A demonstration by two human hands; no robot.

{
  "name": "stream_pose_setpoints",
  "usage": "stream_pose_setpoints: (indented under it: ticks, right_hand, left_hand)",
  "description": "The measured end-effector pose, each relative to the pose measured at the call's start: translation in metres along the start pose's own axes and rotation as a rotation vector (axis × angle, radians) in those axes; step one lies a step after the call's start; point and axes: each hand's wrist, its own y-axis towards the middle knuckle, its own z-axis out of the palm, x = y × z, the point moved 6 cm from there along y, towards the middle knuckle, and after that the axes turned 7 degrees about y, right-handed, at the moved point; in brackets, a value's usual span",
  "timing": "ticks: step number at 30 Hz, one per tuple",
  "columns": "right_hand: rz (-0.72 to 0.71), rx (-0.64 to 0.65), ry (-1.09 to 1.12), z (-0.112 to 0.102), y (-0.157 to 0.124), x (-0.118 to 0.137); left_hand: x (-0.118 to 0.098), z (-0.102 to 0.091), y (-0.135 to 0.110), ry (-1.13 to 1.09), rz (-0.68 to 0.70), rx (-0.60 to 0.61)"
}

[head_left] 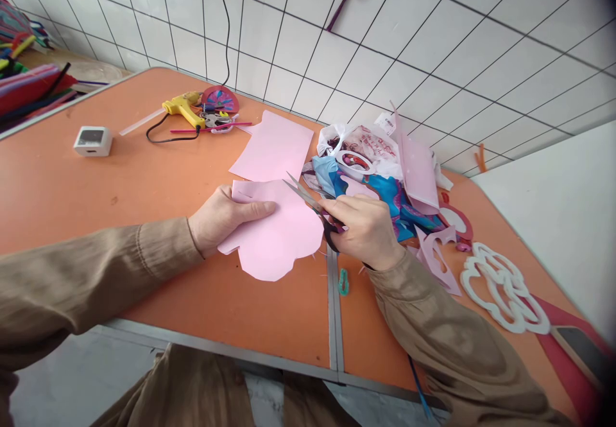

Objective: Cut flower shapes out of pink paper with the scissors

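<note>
My left hand (226,217) grips a pink sheet (279,234) by its left side, the thumb lying flat across the top. The sheet has a scalloped, cloud-like outline along its lower and right edges, while its upper left corner is straight. In my right hand (363,228) is a pair of scissors (308,197) with dark handles. Their blades point up and left over the sheet's upper right edge and are slightly apart. Just behind lies another pink sheet (279,144) with mostly straight edges.
A yellow glue gun (184,111) and a white box-shaped device (93,141) are at the back left. Plastic bags and blue cloth (385,189) are heaped at right, near pink offcuts (436,257) and white cloud-shaped frames (500,289). A green clip (343,282) lies beside the table seam.
</note>
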Motion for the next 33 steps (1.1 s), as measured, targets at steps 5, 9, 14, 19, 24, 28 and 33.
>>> stream_pose_setpoints:
  ticks: [5, 9, 14, 19, 24, 28, 33]
  right_hand:
    - [0.006, 0.008, 0.025, -0.0005, -0.0003, 0.0000]
    - [0.000, 0.008, 0.053, -0.0001, 0.0002, 0.0007]
    - [-0.014, -0.010, 0.063, -0.0006, 0.0015, 0.0030]
    - [-0.009, -0.008, 0.068, -0.0013, 0.0017, 0.0033]
    - [-0.010, -0.005, 0.075, -0.0004, 0.0008, 0.0025]
    - [-0.007, -0.003, 0.080, 0.0000, 0.0005, 0.0022]
    - [-0.007, 0.004, 0.088, 0.0005, 0.0003, 0.0018]
  left_hand:
    - [-0.0001, -0.0008, -0.0005, 0.016, 0.000, -0.010]
    - [0.0008, -0.0007, -0.0015, 0.001, -0.004, -0.002]
    - [0.0005, 0.0017, -0.0014, -0.025, -0.007, 0.014]
    - [0.0007, 0.0030, -0.0006, -0.037, -0.002, 0.021]
    - [0.0024, 0.0023, -0.0013, -0.033, -0.008, 0.037]
    - [0.0029, 0.0022, -0.0016, -0.038, -0.004, 0.041]
    - [0.0036, 0.0020, -0.0009, -0.031, -0.005, 0.037]
